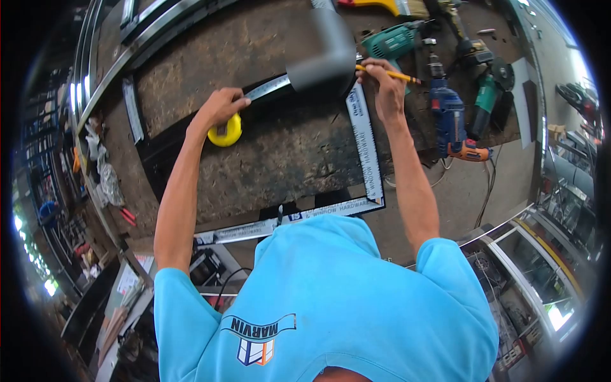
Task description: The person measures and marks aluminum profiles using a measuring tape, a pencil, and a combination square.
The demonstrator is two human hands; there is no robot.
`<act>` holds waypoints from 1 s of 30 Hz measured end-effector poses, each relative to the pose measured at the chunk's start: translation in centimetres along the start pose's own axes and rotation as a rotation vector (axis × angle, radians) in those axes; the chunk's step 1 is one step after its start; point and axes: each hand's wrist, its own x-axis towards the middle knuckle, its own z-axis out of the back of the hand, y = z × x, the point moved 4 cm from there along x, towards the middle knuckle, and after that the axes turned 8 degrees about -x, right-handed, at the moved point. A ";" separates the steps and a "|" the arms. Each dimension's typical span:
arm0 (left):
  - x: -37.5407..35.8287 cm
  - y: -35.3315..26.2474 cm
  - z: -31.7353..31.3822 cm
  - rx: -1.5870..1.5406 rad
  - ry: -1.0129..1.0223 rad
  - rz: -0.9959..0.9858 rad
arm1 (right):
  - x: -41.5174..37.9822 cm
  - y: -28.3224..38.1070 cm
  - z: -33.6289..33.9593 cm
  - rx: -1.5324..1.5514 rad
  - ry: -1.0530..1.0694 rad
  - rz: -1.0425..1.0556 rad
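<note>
My left hand (pixel 224 107) is closed at the yellow tape measure (pixel 225 131), whose blade (pixel 268 88) runs right along a black frame bar. In my right hand (pixel 385 86) is a yellow pencil (pixel 400 75), pinched between the fingers near the frame's corner. A blurred grey shape (pixel 324 63) covers the upper part of that corner and the far end of the blade. Printed film covers the frame's right side (pixel 364 143) and its near side (pixel 242 233).
A green power tool (pixel 389 43), a blue drill (pixel 447 114) and a green grinder (pixel 485 99) lie on the right of the workbench (pixel 273 156). A brush (pixel 414 7) is at the top. Red-handled pliers (pixel 128 217) and clear plastic (pixel 107 175) are at the left.
</note>
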 end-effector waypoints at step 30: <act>-17.9 3.9 -11.7 -0.174 -1.111 0.136 | 6.0 3.6 7.9 -1.859 -0.024 -0.134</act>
